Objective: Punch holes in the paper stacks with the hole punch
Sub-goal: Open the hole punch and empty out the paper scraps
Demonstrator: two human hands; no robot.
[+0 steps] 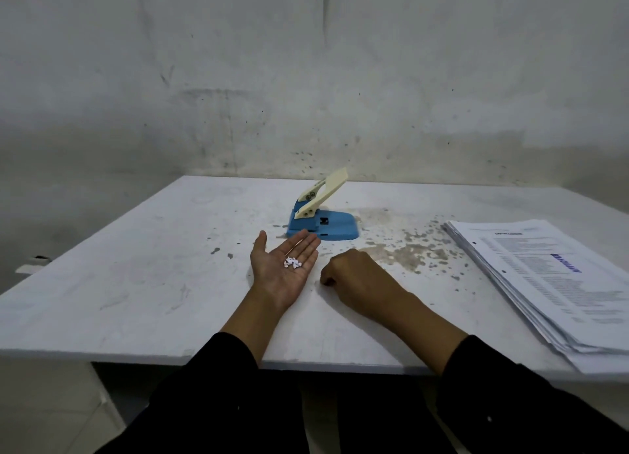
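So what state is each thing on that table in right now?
hole punch: lever raised, nothing in its slot.
paper stack: lying flat at the table's right edge, sheets fanned out unevenly.
paper bits: small pile lying in the open palm.
left hand: open, palm up.
right hand: curled, knuckles up, resting on the table.

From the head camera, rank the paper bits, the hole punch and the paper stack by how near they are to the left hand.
1. Paper bits: lying in the open left hand.
2. Hole punch: just beyond the fingertips.
3. Paper stack: far right, past the right hand.
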